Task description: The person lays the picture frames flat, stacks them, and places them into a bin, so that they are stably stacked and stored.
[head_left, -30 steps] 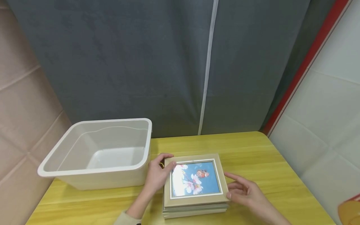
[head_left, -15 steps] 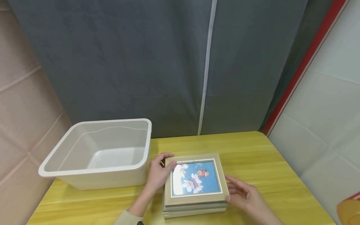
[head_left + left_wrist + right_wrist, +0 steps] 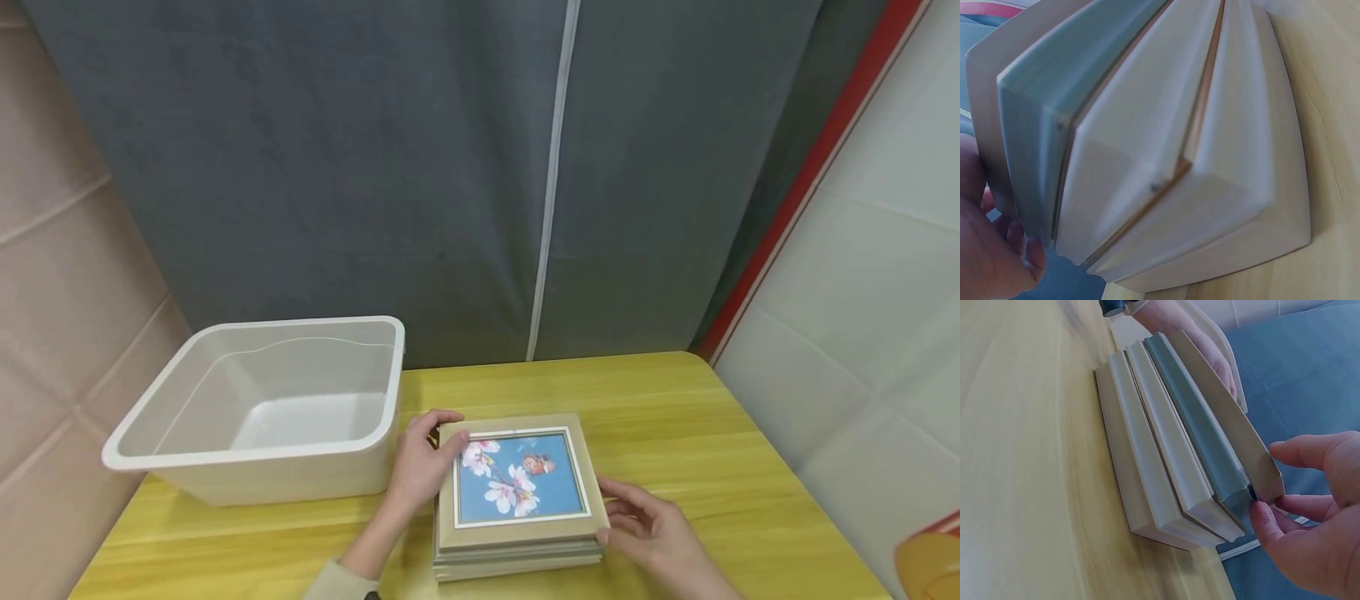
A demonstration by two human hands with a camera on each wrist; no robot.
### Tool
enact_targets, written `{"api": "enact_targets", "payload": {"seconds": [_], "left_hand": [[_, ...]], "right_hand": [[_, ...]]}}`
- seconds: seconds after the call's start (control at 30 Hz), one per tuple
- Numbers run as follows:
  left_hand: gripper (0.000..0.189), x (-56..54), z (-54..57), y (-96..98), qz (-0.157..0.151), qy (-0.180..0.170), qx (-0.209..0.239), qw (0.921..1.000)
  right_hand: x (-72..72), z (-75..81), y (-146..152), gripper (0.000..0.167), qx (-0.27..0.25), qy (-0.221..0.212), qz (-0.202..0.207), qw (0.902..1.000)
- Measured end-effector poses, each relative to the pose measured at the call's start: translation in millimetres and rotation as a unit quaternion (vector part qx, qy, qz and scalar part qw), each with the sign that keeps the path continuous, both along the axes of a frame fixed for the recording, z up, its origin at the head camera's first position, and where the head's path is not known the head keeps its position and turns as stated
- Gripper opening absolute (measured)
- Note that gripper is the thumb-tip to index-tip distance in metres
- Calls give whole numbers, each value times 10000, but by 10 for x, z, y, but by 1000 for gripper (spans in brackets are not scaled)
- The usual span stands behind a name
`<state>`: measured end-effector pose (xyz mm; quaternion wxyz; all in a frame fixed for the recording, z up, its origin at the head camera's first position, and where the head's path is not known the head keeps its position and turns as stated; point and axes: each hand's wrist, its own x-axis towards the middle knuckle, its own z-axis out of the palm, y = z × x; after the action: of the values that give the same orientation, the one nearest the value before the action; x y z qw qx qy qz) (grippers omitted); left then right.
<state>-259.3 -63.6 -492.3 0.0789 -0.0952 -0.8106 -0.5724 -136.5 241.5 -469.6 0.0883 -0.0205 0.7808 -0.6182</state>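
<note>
Top picture frame (image 3: 519, 483) sits between left hand (image 3: 417, 468) and right hand (image 3: 651, 533).

A beige picture frame (image 3: 519, 482) showing blossoms and a butterfly is lying flat. It is topping a stack of frames (image 3: 517, 560) on the table.

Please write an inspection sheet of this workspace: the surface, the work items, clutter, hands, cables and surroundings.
Surface: yellow wooden table.
Job's things: stack of frames lying flat; the top frame shows flowers and a butterfly.
Clutter: white tub left of the stack, nothing seen inside.
Hands: left hand grips the top frame's far left corner; right hand touches the top frame's near right corner, thumb underneath in the right wrist view.
Cables: nothing seen.
Surroundings: grey curtain behind, padded wall to the left, white panels with a red strip to the right.
</note>
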Motion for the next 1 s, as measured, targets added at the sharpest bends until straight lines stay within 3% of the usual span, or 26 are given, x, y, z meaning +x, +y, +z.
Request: {"api": "enact_targets", "payload": {"seconds": [0.33,0.53,0.7,1.0], "left_hand": [[22,24,-14,8,70,-54,100,9999],[22,45,-16,24,174,-81,173,9997],[22,53,0,44,113,-109,128,9998],[22,47,12,32,8,-164,34,9999]], "right_hand": [[3,1,20,64,123,-51,-62,9999],[12,9,50,51,275,-86,-172,9994],[15,7,69,44,366,66,-212,9991],[-8,-10,102,41,448,-51,-262,9986]]}}
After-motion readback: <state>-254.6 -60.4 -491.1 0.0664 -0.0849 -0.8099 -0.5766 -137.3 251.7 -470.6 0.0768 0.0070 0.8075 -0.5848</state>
